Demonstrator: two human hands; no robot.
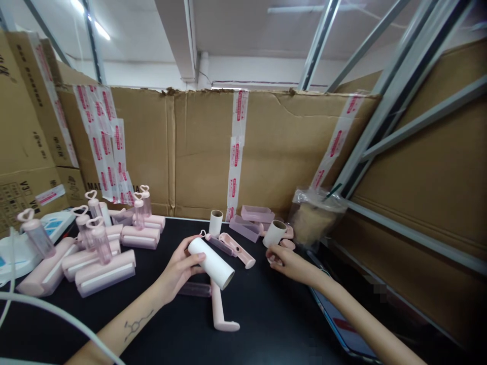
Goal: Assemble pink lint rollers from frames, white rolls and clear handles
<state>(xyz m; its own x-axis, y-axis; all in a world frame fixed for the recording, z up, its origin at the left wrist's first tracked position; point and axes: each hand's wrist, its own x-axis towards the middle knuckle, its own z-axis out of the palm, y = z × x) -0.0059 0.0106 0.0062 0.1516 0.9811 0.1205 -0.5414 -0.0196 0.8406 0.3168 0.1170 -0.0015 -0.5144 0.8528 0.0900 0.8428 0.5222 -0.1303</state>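
My left hand [181, 268] is closed around a white paper roll [213, 263] with a cardboard core, tilted above the table. Below it lie a pink curved handle piece [217, 306] and a clear purple-tinted cover [194, 289]. My right hand [283, 261] is low over the table with curled fingers pressed together; a small pale pink thing seems to show at the fingertips, too hidden to name. Just behind it a second white paper roll [274, 234] stands on end. A third roll [215, 223] is upright near the middle, beside an open pink shell piece [239, 251].
Several pink roller units [104, 271] with heart-topped clear tubes cover the left side. Purple-tinted covers [245, 228] lie at the back. A bagged drink cup [314, 220] stands back right, a phone [342, 324] lies front right. A white cable [57, 314] crosses the front left.
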